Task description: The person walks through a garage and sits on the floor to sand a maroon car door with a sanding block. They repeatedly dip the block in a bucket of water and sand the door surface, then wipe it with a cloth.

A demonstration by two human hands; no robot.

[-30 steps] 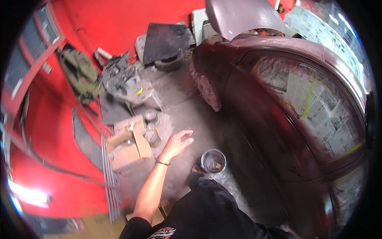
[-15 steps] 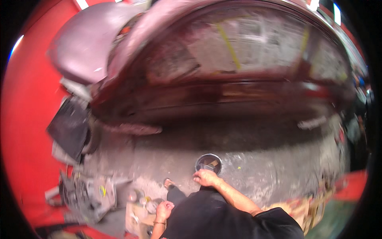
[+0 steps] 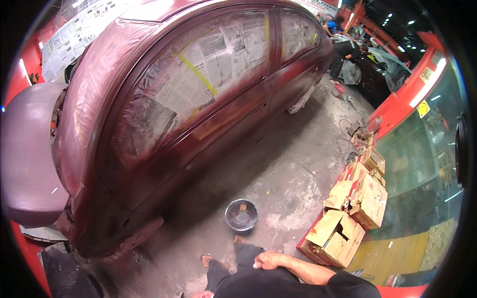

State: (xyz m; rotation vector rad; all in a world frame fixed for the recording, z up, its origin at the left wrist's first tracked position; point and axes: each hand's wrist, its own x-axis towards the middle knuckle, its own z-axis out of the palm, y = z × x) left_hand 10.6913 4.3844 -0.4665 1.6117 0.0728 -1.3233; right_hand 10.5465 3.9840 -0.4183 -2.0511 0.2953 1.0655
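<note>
At lower centre, below the bucket (image 3: 242, 229) in frame, the right hand (image 3: 270, 260) curls loosely, grip hidden; the left hand (image 3: 203, 294), cropped at bottom, is unreadable.

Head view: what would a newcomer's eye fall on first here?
Most likely the large dark red car filling the upper left and middle, with newspaper and yellow tape along its side. Next come the dark round bucket just ahead of the person's feet, and the cardboard boxes at lower right.
</note>
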